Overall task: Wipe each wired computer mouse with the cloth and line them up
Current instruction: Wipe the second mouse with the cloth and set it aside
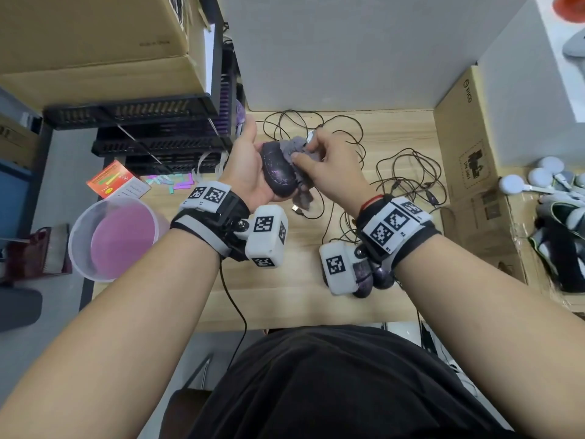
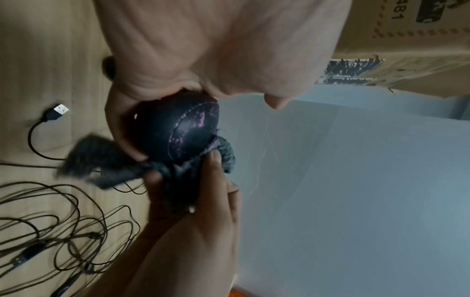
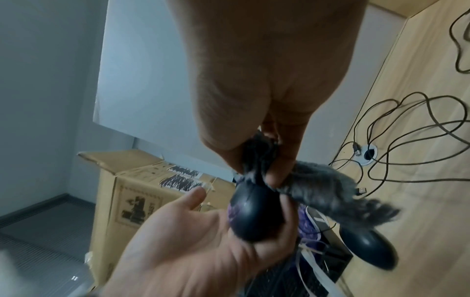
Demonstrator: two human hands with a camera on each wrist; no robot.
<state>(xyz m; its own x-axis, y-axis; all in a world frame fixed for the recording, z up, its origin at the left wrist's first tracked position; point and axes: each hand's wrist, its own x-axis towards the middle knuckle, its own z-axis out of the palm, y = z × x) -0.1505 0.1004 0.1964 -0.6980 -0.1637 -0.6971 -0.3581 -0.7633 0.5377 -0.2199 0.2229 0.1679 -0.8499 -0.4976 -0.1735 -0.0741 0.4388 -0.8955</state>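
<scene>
My left hand (image 1: 248,175) cradles a black mouse (image 1: 280,172) with purple speckles above the wooden table (image 1: 285,299); its fingers curl round the body. My right hand (image 1: 329,172) pinches a grey cloth (image 1: 292,147) and presses it on the mouse's far end. In the left wrist view the mouse (image 2: 178,128) sits in my fingers (image 2: 122,128) with the cloth (image 2: 101,162) hanging blurred below. In the right wrist view the cloth (image 3: 325,186) drapes off the mouse (image 3: 254,217). Two more dark mice (image 1: 367,280) lie by my right wrist, partly hidden.
Tangled mouse cables (image 1: 411,172) and a USB plug (image 1: 297,209) cover the table's far right. Black crates (image 1: 158,131) stand at the left, a clear tub (image 1: 117,239) with pink contents beside the table, and a cardboard box (image 1: 471,172) at the right.
</scene>
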